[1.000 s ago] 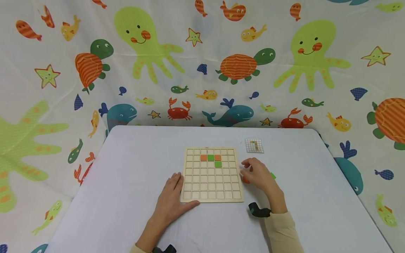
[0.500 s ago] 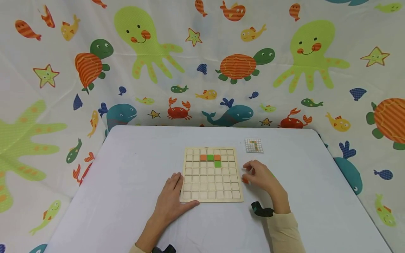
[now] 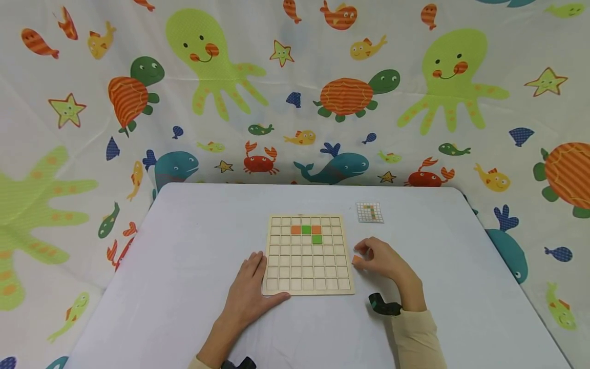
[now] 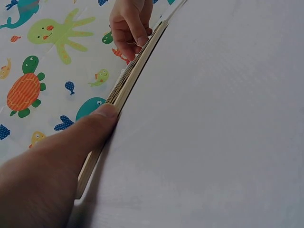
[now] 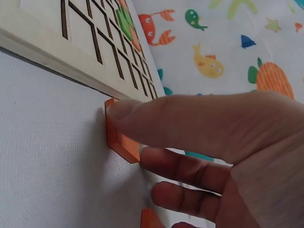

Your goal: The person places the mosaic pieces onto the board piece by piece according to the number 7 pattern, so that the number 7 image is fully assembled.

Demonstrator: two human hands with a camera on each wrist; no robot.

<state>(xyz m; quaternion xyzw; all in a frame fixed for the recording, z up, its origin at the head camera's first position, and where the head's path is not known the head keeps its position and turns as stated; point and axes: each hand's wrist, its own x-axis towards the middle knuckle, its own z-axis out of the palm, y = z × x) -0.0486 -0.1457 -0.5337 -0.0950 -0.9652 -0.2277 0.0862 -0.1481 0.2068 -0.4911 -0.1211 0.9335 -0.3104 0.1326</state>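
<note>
A square wooden grid board (image 3: 291, 268) lies on the table, with orange and green square tiles set in some upper cells. My left hand (image 3: 250, 287) steadies its lower left corner, fingers along the left edge; the thumb (image 4: 95, 124) presses on the front edge in the left wrist view. Just right of the board, my right hand (image 3: 381, 259) pinches an orange tile (image 5: 122, 138) beside the board's edge. Its thumb covers the tile's upper part, and the fingers behind are partly hidden. Another orange tile (image 5: 150, 219) shows below the fingers in the right wrist view.
A small card (image 3: 370, 212) printed with a coloured grid pattern lies beyond the right hand. White cloth covers the table (image 3: 198, 230). Behind its far edge hangs a curtain (image 3: 276, 102) with sea animals.
My right hand has shifted slightly right and toward me. The orange tile at its thumb now shows more of its face. A green tile behind that hand has gone from sight. The left hand stays put.
</note>
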